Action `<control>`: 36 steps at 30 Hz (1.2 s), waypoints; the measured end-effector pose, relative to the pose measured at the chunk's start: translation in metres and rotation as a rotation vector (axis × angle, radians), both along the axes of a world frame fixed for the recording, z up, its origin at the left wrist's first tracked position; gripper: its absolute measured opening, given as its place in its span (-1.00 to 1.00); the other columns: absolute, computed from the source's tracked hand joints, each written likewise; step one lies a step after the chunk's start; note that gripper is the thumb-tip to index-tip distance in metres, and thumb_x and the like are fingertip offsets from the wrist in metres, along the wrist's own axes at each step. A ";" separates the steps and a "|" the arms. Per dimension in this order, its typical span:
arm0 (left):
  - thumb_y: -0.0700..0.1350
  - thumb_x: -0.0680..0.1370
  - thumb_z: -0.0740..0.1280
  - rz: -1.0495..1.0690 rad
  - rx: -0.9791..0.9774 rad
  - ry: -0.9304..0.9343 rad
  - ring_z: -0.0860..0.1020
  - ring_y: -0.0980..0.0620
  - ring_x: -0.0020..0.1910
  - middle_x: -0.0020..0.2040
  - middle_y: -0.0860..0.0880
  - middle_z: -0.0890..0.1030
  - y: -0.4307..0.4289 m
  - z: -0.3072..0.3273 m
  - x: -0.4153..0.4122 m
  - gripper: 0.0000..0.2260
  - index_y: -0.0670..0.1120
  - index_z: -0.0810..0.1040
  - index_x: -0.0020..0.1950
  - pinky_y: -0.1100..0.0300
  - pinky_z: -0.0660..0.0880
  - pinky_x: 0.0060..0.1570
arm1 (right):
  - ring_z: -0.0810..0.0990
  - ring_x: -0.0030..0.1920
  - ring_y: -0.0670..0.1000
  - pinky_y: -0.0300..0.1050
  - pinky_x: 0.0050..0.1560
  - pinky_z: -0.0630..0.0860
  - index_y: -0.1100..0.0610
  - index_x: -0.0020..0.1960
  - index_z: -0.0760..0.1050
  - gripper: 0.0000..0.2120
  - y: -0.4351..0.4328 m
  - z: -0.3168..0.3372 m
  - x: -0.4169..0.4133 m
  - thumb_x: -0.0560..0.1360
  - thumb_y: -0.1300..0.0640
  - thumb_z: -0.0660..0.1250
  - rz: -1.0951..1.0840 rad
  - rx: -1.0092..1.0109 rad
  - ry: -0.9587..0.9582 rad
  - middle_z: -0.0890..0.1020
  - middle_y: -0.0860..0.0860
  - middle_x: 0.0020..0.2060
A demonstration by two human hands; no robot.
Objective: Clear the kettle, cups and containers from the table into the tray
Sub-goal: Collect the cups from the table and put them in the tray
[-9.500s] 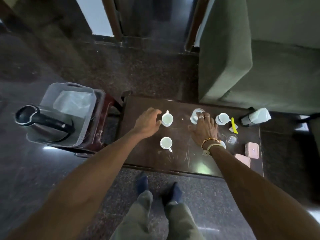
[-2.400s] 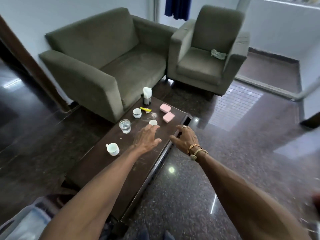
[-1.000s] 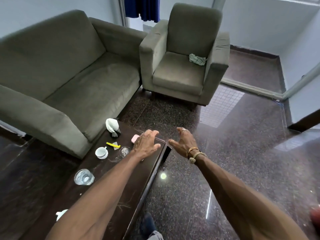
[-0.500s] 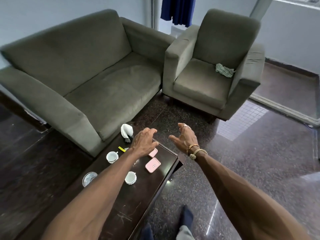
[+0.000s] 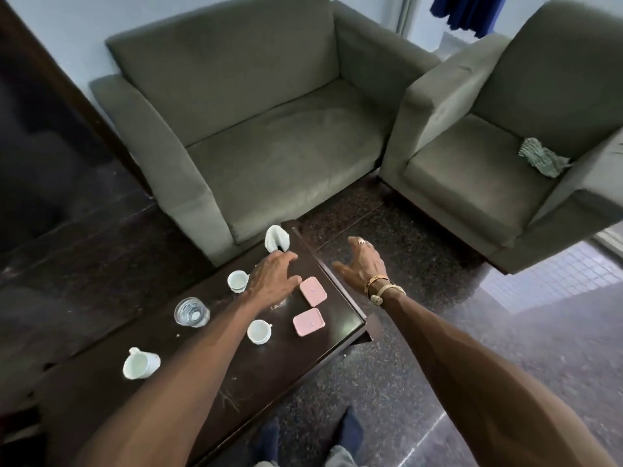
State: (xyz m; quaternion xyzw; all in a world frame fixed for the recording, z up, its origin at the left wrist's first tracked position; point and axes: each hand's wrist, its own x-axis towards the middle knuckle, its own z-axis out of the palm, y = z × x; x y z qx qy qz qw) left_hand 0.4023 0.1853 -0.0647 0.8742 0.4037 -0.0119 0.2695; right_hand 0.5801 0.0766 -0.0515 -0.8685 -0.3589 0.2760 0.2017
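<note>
Now both hands open over the far end of the tabletop

Just above the dark wooden tabletop (image 5: 209, 382), the left hand (image 5: 273, 278) reaches forward palm down, fingers spread and straight, gripping nothing. It sits between a white cup (image 5: 237, 281) on its left and the far pink container (image 5: 313, 291) on its right, just beside that container; whether the fingertips touch the wood cannot be told. The right hand (image 5: 362, 264) is past the tabletop's right edge, over the speckled floor (image 5: 421, 332), thumb out and fingers loosely curved, also holding nothing. Bracelets (image 5: 381, 288) circle its wrist.

The near pink container (image 5: 308, 322) lies close to the tabletop's right corner, apart from the far one. A second white cup (image 5: 259, 331) stands just beside the left forearm, and a third white cup (image 5: 140, 364) sits well apart, nearer the person. A glass of water (image 5: 191, 311) stands between the first and third cups. A white napkin holder (image 5: 277, 239) stands at the far end, just beyond the left fingertips.

Behind the tabletop is a grey-green sofa (image 5: 269, 146), with a matching armchair (image 5: 488, 146) to its right and a crumpled cloth (image 5: 542, 158) on the armchair's seat. Two feet in dark socks (image 5: 347, 429) show at the bottom.
</note>
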 end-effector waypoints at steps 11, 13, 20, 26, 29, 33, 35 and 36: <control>0.00 0.50 0.42 0.270 -0.064 0.076 0.50 -0.09 0.27 0.26 -0.08 0.52 0.018 -0.025 -0.100 -0.55 -0.05 0.47 0.37 0.07 0.42 0.21 | 0.48 0.32 0.16 -0.05 0.23 0.42 0.14 0.44 0.33 -0.33 0.064 -0.031 -0.081 0.43 -0.05 0.47 0.313 -0.104 0.075 0.47 0.14 0.34; 0.01 0.50 0.42 0.304 -0.087 0.074 0.52 -0.09 0.24 0.23 -0.07 0.54 0.017 -0.035 -0.121 -0.56 -0.04 0.49 0.35 0.05 0.46 0.19 | 0.50 0.29 0.16 -0.05 0.19 0.44 0.12 0.42 0.36 -0.35 0.070 -0.041 -0.102 0.42 -0.03 0.47 0.355 -0.122 0.082 0.50 0.14 0.32; 0.02 0.51 0.41 0.366 -0.143 0.064 0.51 -0.06 0.27 0.27 -0.06 0.52 0.025 -0.056 -0.172 -0.54 -0.05 0.45 0.38 0.06 0.46 0.19 | 0.57 0.17 0.15 -0.16 -0.04 0.41 0.15 0.30 0.47 -0.17 0.100 -0.068 -0.156 0.15 -0.31 0.25 0.379 -0.144 0.130 0.57 0.09 0.19; 0.02 0.53 0.40 0.443 -0.178 0.054 0.47 -0.05 0.32 0.35 -0.06 0.48 0.027 -0.082 -0.189 -0.52 -0.07 0.41 0.41 0.08 0.42 0.22 | 0.56 0.25 0.13 0.03 0.21 0.53 0.08 0.40 0.42 -0.35 0.121 -0.087 -0.175 0.37 -0.03 0.51 0.383 -0.150 0.136 0.54 0.06 0.31; 0.04 0.52 0.40 0.506 -0.228 0.049 0.47 -0.05 0.34 0.37 -0.05 0.47 0.016 -0.107 -0.190 -0.49 -0.04 0.37 0.43 0.02 0.46 0.26 | 0.58 0.18 0.15 -0.08 0.08 0.51 0.07 0.31 0.48 -0.48 0.121 -0.113 -0.176 0.40 -0.03 0.48 0.411 -0.179 0.130 0.59 0.04 0.22; 0.03 0.52 0.41 0.605 -0.313 0.063 0.41 -0.08 0.40 0.44 -0.06 0.43 -0.008 -0.153 -0.185 -0.43 -0.04 0.32 0.48 -0.02 0.40 0.34 | 0.58 0.16 0.19 -0.05 0.05 0.57 0.09 0.28 0.48 -0.39 0.110 -0.164 -0.174 0.25 0.06 0.50 0.560 -0.307 0.103 0.59 0.07 0.17; 0.03 0.52 0.41 0.631 -0.369 0.076 0.38 -0.11 0.43 0.46 -0.08 0.40 -0.021 -0.179 -0.179 -0.40 -0.05 0.28 0.50 -0.04 0.36 0.38 | 0.59 0.16 0.19 0.00 0.07 0.59 0.10 0.32 0.44 -0.30 0.102 -0.195 -0.170 0.21 0.02 0.52 0.619 -0.398 0.096 0.55 0.10 0.19; 0.02 0.52 0.41 0.644 -0.393 0.076 0.36 -0.12 0.44 0.47 -0.09 0.37 -0.028 -0.191 -0.176 -0.38 -0.06 0.26 0.51 -0.04 0.35 0.39 | 0.60 0.14 0.18 -0.02 0.04 0.59 0.08 0.31 0.44 -0.28 0.098 -0.210 -0.167 0.19 -0.02 0.53 0.649 -0.416 0.090 0.56 0.10 0.17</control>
